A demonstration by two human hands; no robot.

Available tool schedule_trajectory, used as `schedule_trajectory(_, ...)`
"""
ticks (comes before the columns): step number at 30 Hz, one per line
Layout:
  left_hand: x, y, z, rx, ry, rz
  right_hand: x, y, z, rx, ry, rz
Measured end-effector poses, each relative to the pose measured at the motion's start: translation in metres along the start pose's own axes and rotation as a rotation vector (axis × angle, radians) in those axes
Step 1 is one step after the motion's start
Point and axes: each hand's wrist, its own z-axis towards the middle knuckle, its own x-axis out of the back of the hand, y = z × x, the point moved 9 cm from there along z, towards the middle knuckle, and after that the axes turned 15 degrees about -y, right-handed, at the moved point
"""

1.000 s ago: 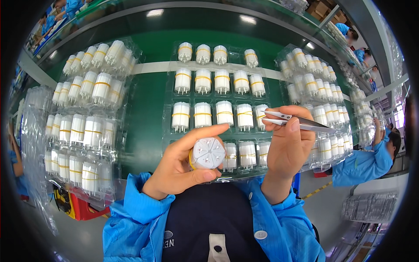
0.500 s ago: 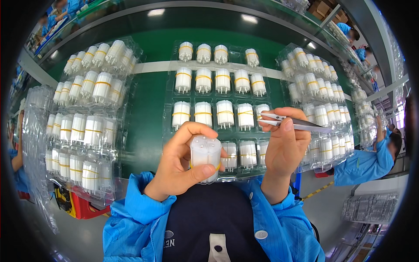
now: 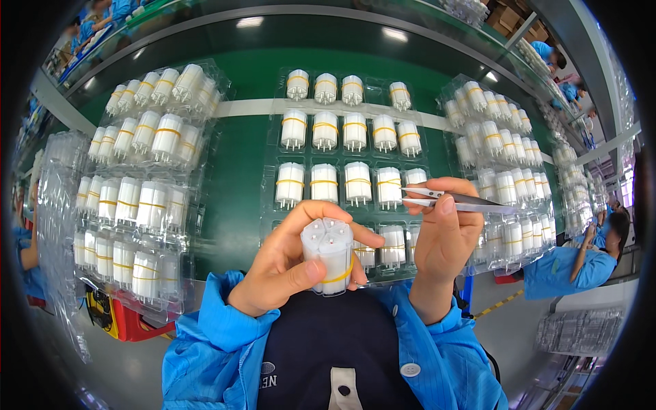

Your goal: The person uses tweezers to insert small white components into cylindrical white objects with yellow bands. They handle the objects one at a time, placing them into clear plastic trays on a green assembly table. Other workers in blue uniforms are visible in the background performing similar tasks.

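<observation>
Left hand with fingers gripping one white bundle at 6 o'clock, right hand pinching one pair of tweezers at 3 o'clock, three clear trays of banded bundles on green tabletop, centre tray's second row holding five.

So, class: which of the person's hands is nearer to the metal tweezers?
Right. The right hand pinches the tweezers; the left hand is apart from them, holding a white banded bundle.
</observation>
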Motion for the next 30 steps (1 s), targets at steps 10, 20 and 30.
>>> schedule_trajectory(10,0.001,-0.004,0.000,-0.018,0.036,-0.061,0.000,0.003,-0.001,-0.013,-0.014,0.010)
schedule_trajectory(20,0.012,0.013,-0.005,-0.070,0.182,0.220,0.001,0.003,-0.001,-0.021,-0.018,-0.007)
schedule_trajectory(30,0.034,0.040,-0.052,0.060,0.502,1.096,0.028,0.017,-0.018,-0.068,0.061,-0.083)
